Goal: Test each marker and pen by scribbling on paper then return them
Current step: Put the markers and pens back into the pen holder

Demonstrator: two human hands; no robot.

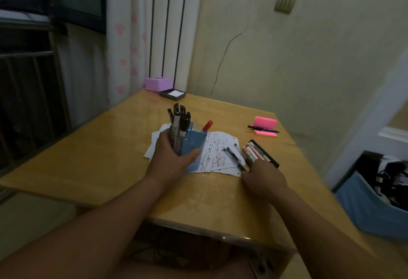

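Note:
My left hand (171,157) grips a light blue pen holder (194,144) standing on scribbled white paper sheets (217,153). Several black-capped markers (179,120) and one red-capped marker (208,125) stick out of the holder. My right hand (263,177) rests on the table with its fingers on the near ends of a black pen (234,157) and a row of markers (258,152) lying beside the paper. Whether those fingers pinch a pen is hidden.
The wooden table (99,157) also carries a pink sticky-note pad (265,126) with a black pen (262,128) across it, a purple box (158,83) and a dark note tray (172,94) at the far corner. A blue bin (373,210) stands right of the table.

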